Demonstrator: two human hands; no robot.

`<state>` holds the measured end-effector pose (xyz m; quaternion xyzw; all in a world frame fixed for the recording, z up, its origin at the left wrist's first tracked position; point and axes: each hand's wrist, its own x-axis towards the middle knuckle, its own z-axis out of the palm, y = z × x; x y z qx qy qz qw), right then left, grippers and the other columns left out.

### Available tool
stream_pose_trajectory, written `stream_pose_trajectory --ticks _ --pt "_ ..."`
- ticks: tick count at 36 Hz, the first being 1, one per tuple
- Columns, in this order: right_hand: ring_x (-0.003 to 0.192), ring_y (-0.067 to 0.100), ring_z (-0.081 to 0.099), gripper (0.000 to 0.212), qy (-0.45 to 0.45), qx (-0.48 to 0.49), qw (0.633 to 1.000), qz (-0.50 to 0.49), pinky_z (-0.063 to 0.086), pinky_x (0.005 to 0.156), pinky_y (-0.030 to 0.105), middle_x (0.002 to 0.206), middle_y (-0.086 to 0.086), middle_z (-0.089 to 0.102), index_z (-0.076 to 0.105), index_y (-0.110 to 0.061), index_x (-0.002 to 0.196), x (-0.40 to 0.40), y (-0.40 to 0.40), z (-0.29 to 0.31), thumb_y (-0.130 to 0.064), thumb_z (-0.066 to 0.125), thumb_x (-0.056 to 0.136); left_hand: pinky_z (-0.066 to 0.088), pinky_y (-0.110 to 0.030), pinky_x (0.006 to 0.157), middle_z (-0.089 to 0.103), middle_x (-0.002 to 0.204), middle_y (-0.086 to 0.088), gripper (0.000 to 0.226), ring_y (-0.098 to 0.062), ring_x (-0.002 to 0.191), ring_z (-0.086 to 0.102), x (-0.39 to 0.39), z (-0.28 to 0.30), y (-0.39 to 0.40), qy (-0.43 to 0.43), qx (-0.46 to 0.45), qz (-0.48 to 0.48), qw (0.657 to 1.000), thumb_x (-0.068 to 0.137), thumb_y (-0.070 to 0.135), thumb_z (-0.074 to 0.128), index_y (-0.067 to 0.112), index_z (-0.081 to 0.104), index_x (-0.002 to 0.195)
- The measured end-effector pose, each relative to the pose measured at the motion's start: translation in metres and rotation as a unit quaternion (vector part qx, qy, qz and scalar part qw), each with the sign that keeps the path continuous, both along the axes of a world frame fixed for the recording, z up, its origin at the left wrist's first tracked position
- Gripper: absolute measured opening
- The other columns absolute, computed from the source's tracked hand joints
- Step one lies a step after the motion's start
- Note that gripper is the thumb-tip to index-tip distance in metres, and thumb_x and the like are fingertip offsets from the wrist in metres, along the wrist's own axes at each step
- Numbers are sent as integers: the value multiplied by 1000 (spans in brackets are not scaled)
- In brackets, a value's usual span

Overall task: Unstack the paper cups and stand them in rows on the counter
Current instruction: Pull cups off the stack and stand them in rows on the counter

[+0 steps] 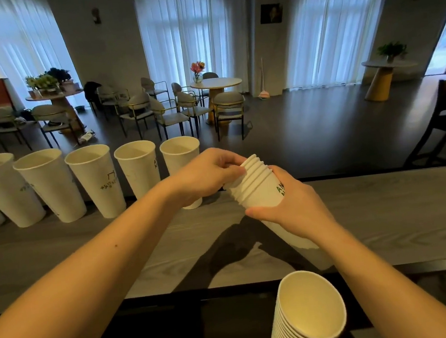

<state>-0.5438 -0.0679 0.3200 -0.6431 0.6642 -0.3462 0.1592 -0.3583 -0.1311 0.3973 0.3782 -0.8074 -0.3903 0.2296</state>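
Note:
A tilted stack of white paper cups (256,184) hangs over the grey wooden counter (387,220), rims pointing up and left. My right hand (294,205) grips the stack around its body. My left hand (211,172) pinches the topmost rims with its fingertips. Several white paper cups (96,179) stand upright in a row along the counter's far edge, from the left side to behind my left hand. A second stack of cups (308,314) stands at the near edge, below my right forearm.
Beyond the counter lies a dark floor with round tables (215,83) and chairs (228,107). A dark chair (442,123) stands at the far right. The counter's near edge drops to a dark lower surface (177,325).

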Motion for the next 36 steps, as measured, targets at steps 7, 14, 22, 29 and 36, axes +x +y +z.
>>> stream_pose_trajectory --ticks 7,14,22,29,36 --pt "100 7 54 86 -4 -3 1000 10 50 77 32 115 -18 55 35 -44 140 -11 8 1 -56 82 69 55 -28 83 71 97 5 21 -11 93 67 -9 8 -1 34 -6 93 995 83 19 74 21 68 103" --pt "99 15 54 88 24 61 996 -61 51 82 39 117 -9 58 38 -39 140 -36 4 -9 -60 80 67 48 -22 74 65 119 -3 33 -18 105 59 -10 28 -27 24 -265 232 936 91 26 65 16 60 122" --pt "97 14 52 81 18 79 994 -76 45 77 34 112 -10 57 41 -37 136 -40 -5 -15 -58 80 69 40 -29 71 59 125 -13 34 -30 107 60 -42 -23 -45 -239 -309 131 911 94 16 59 14 53 127" --pt "98 11 53 80 -4 62 997 -53 45 75 31 112 -12 56 41 -38 136 -38 -12 -15 -58 80 69 44 -32 68 61 123 -13 34 -29 105 61 -34 -30 -75 -292 -361 142 874 94 17 60 15 48 125" --pt "106 13 55 95 2 60 996 -59 51 82 36 121 -11 58 35 -39 143 -37 -16 -16 -68 76 63 51 -39 85 55 136 -14 48 -31 118 56 -38 -29 -81 -308 -353 130 874 94 22 61 15 43 138"
